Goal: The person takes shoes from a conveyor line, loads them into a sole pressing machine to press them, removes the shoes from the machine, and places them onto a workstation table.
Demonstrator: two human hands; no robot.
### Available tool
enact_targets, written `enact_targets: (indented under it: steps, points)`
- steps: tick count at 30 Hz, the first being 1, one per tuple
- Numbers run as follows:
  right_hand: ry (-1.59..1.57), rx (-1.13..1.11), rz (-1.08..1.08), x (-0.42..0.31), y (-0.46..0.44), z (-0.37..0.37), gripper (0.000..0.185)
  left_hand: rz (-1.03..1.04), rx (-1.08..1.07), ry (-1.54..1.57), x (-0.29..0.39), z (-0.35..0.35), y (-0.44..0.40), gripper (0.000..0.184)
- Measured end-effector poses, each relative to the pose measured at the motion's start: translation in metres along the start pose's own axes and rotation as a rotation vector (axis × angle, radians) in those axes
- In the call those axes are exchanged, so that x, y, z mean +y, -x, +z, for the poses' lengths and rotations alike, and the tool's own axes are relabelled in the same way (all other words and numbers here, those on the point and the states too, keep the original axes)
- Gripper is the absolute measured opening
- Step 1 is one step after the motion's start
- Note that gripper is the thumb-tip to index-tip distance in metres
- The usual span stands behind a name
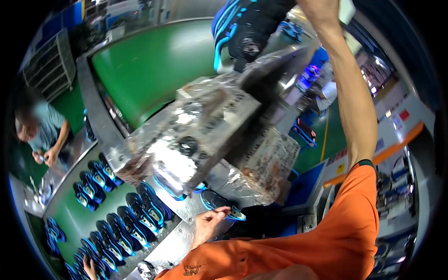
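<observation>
L hand (210,225) was low, nr the metal plate's (192,209) edge, fingers curled, thumb & forefinger close together at the near end of a black/blue shoe (215,199); can't tell if it gripped the shoe or just touched it. That shoe sat tilted at the plate's edge, right by the base of the plastic-wrapped block (205,123). R arm was stretched up, R hand (321,10) partly cut off by the top of the view, beside a 2nd black/blue shoe, the raised shoe (254,35), above the block; can't tell if fingers were closed on it.

On the green belt (70,217), a row of shoes (122,228) ran along the edge nearest the plate, w/ a shorter row (95,179) twd the far edge. A co-worker's hand (89,268) was at the near row's btm end. Another person (42,123) stood past the belt's far edge, both hands together at a small item, too blurry to ID.
</observation>
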State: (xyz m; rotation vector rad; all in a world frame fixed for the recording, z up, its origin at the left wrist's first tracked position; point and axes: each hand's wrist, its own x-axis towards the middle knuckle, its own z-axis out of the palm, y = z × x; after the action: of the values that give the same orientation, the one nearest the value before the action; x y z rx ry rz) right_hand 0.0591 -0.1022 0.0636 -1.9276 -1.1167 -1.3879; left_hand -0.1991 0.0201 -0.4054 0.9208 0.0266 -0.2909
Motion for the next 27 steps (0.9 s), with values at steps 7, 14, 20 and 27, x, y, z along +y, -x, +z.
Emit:
enact_targets:
  steps: [7,14,20,27]
  points:
    - [-0.249,0.193,0.704,-0.039,0.119,-0.228,0.037,0.065,-0.728,0.249,0.051,0.176,-0.081,0.094]
    - [-0.198,0.326,1.307,-0.108,0.371,-0.395,0.056,-0.294,-0.929,0.298,-0.055,0.311,-0.029,0.073]
    - [-0.015,0.653,1.358,-0.292,0.523,-0.452,0.064,-0.415,-0.965,0.039,-0.179,0.379,0.037,0.064]
    - [0.572,1.207,1.327,-0.384,0.597,-0.543,0.063,-0.405,-1.021,-0.143,-0.313,0.454,0.165,0.067]
